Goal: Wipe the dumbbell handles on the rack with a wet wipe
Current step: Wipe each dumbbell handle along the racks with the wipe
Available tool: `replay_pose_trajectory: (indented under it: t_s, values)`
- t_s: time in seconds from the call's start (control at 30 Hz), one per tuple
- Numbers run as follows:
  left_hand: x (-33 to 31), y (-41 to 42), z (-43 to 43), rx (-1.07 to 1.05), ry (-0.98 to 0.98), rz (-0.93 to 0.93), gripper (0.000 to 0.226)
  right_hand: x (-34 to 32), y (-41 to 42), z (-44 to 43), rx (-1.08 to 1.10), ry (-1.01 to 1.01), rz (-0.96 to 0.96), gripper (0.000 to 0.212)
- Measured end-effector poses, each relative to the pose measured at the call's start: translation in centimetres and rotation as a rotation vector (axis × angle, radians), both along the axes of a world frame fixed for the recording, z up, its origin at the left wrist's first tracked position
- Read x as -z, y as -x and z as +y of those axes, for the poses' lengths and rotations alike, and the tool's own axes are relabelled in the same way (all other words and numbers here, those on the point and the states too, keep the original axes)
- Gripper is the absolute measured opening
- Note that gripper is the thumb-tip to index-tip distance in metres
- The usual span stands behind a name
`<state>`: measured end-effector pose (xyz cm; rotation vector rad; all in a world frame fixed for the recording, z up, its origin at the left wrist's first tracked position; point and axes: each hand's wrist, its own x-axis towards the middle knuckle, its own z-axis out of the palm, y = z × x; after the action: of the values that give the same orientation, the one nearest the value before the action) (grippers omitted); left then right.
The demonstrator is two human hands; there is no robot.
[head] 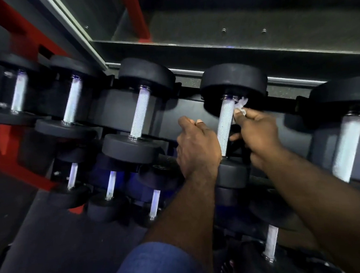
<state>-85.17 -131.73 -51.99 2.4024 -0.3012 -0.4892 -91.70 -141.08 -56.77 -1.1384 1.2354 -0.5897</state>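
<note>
Item: dumbbell rack (185,106), dark, running across the middle of the frame, with a lower tier toward the bottom left.

Item: dumbbells, black round heads, knurled bright handles. Three stood in the upper row at left and centre-left; one at far right (346,146); several smaller ones lay on the lower tier.

Item in hand: the centre dumbbell handle (226,126), just right of the frame's middle.

Your right hand (257,131) was curled, its thumb and fingers pinching a crumpled white wet wipe (241,105) against the top right of that handle, just under the upper head (233,83). Your left hand (196,143) was loosely closed just left of the same handle, gripping nothing that could be seen; whether it touched the lower head could not be told.

Step, as judged: you were wiping this handle, with the wipe at its upper end. The bar below the wipe looked not yet covered.

Next move, as judged: you needed to wrap the wipe further round the bar and draw it down the full knurled length, then move on to the far-right handle.
</note>
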Motion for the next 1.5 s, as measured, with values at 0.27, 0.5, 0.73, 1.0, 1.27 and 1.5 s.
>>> replay_pose_trajectory:
  t_s: [0.27,0.5,0.73,1.0,1.27,1.5]
  values:
    - [0.1,-0.1,0.0,0.01,-0.016,-0.007,0.018,-0.6,0.6,-3.5,-0.149,-0.527,-0.211,0.027]
    - [-0.1,0.2,0.0,0.022,-0.097,-0.012,0.02,-0.2,-0.1,-4.4,-0.224,-0.764,-0.387,0.027]
    - [-0.1,0.4,-0.1,0.036,-0.1,-0.023,0.021,0.3,0.1,-3.3,-0.024,-0.777,-0.47,0.03]
    - [-0.2,0.4,0.0,0.047,-0.082,-0.034,0.025,-1.5,0.7,-1.5,-0.023,0.063,-0.035,0.018]
    - [-0.8,0.4,0.2,0.046,-0.106,0.001,0.028,-1.7,1.8,-1.1,-0.283,1.175,0.421,0.025]
    - [-0.5,0.4,0.1,0.034,-0.078,0.005,0.027,-2.5,1.7,-2.5,-0.806,1.397,0.672,0.053]
